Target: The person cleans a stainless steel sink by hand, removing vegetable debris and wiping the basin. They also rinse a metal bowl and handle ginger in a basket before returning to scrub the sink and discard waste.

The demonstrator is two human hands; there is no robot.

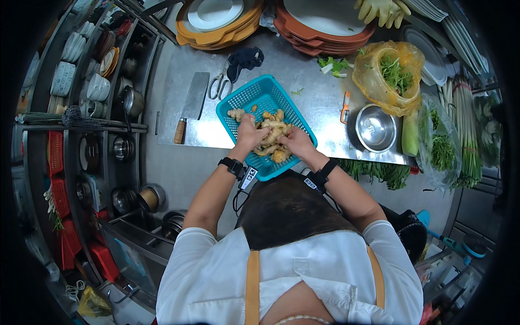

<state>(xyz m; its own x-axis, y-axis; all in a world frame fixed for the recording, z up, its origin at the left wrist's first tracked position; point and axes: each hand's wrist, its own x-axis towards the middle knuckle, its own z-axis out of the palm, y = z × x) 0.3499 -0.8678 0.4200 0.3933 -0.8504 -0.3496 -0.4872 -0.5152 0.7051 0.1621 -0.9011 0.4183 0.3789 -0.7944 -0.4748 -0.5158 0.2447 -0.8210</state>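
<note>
A teal perforated plastic basket (266, 83) sits at the front edge of the steel table, close to my apron, with several pieces of ginger root (274, 132) in it. My left hand (248, 132) is inside the basket, its fingers on ginger at the left of the pile. At the pile's right side, my right hand (298, 141) has its fingertips closed on a piece of ginger. Fingers and ginger overlap, so whether both hands grip the same piece is not clear. A smaller knob of ginger lies at the basket's left wall, beside my left hand.
A cleaver (196, 96) and scissors (220, 85) lie left of the basket. To the right are an orange peeler (345, 107), a steel bowl (375, 128) and a yellow bag-lined container of greens (357, 77). Stacked plates (223, 34) stand at the back; shelves (85, 128) line the left.
</note>
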